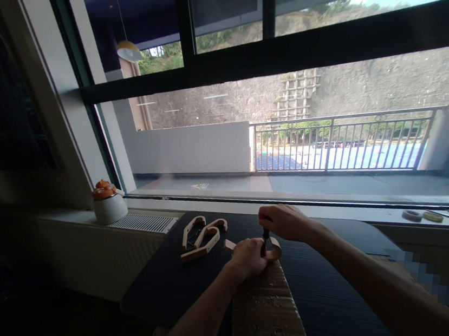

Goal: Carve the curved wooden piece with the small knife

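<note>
So, gripping dark screwdriver-like tool (pixel 266 235) up top w/ R hand (pixel 282 221), closed snug round its upper end. Down below, pinning curved wooden pc. (pixel 275 250) w/ L hand (pixel 250 255), closed over its middle, straight end poking out L, bent end curling up on R. Tool approx. upright, w/ lower end just by L fingers, near the bend; exact contact too dark to tell. All this at far end of long cardboard pc. (pixel 272 313), on dark tabletop (pixel 165 280). Just L of that: more bent wooden pcs. (pixel 197 253), close together, w/ small dark bits among 'em, hard to make out. Farther L, on radiator (pixel 135 260): white pot (pixel 109 209) w/ orange top. Far R, on windowsill (pixel 378 212): two tape-like rings (pixel 412 216).
</note>
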Demonstrator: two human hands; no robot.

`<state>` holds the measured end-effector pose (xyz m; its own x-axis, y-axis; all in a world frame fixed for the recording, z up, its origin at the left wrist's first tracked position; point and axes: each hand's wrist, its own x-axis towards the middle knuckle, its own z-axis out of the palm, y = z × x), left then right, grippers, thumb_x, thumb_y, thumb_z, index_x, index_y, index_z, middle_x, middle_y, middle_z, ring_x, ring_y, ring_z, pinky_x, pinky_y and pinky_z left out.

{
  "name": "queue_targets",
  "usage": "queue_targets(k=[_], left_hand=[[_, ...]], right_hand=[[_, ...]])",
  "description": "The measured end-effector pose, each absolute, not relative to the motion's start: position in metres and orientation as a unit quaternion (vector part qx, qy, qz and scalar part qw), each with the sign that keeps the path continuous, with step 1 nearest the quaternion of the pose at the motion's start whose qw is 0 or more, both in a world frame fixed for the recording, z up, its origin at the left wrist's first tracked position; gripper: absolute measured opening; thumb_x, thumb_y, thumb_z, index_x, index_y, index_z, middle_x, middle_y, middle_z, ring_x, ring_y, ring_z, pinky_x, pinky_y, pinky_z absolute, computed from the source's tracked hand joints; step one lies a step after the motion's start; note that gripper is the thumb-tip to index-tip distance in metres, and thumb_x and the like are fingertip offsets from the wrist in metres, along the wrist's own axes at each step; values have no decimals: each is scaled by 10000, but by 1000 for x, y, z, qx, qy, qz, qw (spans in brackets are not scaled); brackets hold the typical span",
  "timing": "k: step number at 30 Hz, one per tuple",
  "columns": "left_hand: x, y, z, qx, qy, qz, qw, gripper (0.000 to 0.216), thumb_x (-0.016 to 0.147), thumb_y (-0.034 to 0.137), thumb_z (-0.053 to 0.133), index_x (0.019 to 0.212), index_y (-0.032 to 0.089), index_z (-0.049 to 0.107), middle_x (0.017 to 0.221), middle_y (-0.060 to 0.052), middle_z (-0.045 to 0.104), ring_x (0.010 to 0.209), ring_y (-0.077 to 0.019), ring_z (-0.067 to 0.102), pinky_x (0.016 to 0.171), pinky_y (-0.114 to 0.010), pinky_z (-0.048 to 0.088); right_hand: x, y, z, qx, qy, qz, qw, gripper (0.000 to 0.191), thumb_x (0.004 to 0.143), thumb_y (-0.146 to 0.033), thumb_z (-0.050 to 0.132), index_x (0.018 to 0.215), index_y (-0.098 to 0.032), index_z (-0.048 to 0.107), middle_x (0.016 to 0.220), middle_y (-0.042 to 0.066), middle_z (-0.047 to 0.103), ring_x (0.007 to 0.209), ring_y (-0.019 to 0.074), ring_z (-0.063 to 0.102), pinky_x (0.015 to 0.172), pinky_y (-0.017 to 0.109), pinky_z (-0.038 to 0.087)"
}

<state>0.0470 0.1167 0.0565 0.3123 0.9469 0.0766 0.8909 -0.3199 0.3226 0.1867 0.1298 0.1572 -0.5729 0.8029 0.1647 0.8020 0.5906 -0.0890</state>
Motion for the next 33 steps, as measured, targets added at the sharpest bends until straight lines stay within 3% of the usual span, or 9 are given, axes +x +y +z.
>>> queue_targets(k=[8, 14, 20, 24, 33], left_hand=[[48, 116, 55, 802, 574, 131, 102, 212, 773, 392, 532, 867, 227, 625, 877, -42, 697, 819, -230, 642, 658, -272, 447], [48, 113, 59, 802, 575, 129, 99, 187, 770, 361, 528, 851, 224, 625, 867, -43, 698, 807, -228, 643, 641, -269, 439], [48, 114, 60, 802, 576, 126, 101, 192, 772, 374, 528, 867, 231, 615, 886, -39, 694, 821, -225, 639, 650, -266, 439], [48, 114, 58, 799, 579, 127, 99, 192, 777, 376, 523, 872, 234, 610, 889, -37, 692, 824, -226, 637, 665, -272, 440], [48, 113, 59, 801, 576, 134, 94, 207, 773, 381, 527, 857, 219, 624, 867, -47, 698, 806, -223, 645, 650, -267, 451]], right_hand=[[203, 131, 160, -401, -911, 74, 66, 219, 787, -274, 493, 917, -192, 648, 828, 29, 671, 692, 130, 569, 578, 219, 375], [200, 130, 159, -425, -899, 100, 45, 255, 836, -325, 457, 859, -156, 647, 664, 17, 666, 543, 100, 572, 492, 201, 358], [187, 134, 154, -470, -881, 28, 54, 304, 847, -383, 476, 749, -141, 633, 640, 54, 658, 572, 140, 584, 518, 242, 344], [180, 133, 148, -483, -872, -26, 77, 333, 884, -404, 415, 869, -143, 621, 813, 111, 667, 704, 203, 603, 571, 283, 354], [190, 132, 148, -443, -894, 29, 58, 266, 869, -296, 408, 1077, -219, 555, 876, 50, 670, 718, 161, 596, 565, 236, 364]])
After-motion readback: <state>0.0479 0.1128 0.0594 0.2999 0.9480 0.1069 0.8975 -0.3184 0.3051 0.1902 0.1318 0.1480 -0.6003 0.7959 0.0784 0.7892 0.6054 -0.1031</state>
